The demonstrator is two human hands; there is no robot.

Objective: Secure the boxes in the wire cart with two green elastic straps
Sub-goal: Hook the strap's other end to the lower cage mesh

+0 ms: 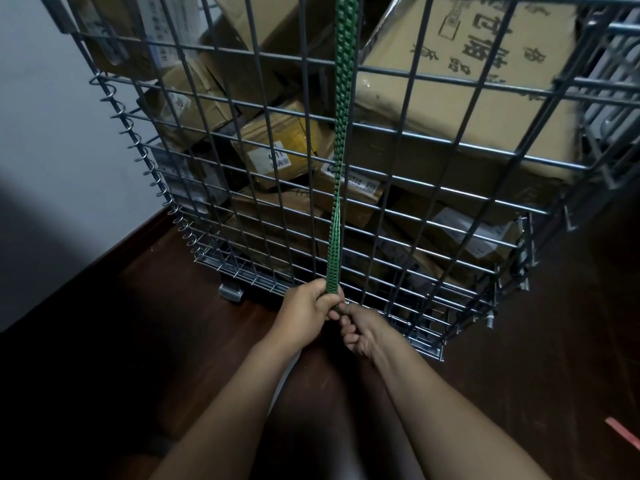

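Observation:
A green elastic strap (pixel 341 140) runs taut and vertical down the front of the wire cart (pixel 391 216), from the top of the frame to the cart's bottom edge. My left hand (pixel 308 311) is closed around the strap's lower end. My right hand (pixel 360 330) sits just below and to the right, fingers curled on the strap's very tip near the cart's lowest wires; the tip itself is hidden by the fingers. Cardboard boxes (pixel 464 98) of different sizes fill the cart behind the mesh. Only one strap shows.
The cart stands on a dark wooden floor (pixel 138 341) close to a pale wall (pixel 45 150) on the left. A spiral wire hinge (pixel 149 168) runs down the cart's left corner. A pink strip (pixel 623 433) lies on the floor at the right.

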